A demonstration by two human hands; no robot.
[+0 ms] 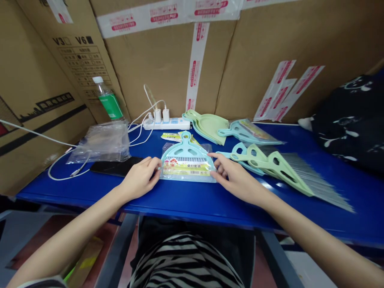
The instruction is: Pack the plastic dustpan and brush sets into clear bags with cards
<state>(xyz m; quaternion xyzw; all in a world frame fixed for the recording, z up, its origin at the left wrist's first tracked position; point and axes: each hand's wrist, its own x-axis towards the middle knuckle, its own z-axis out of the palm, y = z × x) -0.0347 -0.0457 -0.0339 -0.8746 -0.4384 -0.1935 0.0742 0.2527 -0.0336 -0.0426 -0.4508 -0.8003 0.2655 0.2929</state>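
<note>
A light-blue dustpan with a small brush (pixel 186 151) lies in a clear plastic bag with a yellow-green printed card, flat on the blue table in front of me. My left hand (pixel 143 176) pinches the left edge of this bagged set with curled fingers. At its right edge, my right hand (pixel 231 174) has the index finger and thumb on the bag, the other fingers curled in. The dustpan's handle sticks out at the top, pointing away from me. Right of it lie green and blue hand brushes (pixel 271 162) with grey bristles, partly overlapping.
Behind are stacked dustpans (pixel 211 124), another bagged blue dustpan (pixel 250 132) and a power strip (pixel 168 124) with chargers. On the left are plastic bags (pixel 103 142), a dark flat object (pixel 115 166), a white cable and a bottle (pixel 110 104). Cardboard (pixel 168 60) walls the back.
</note>
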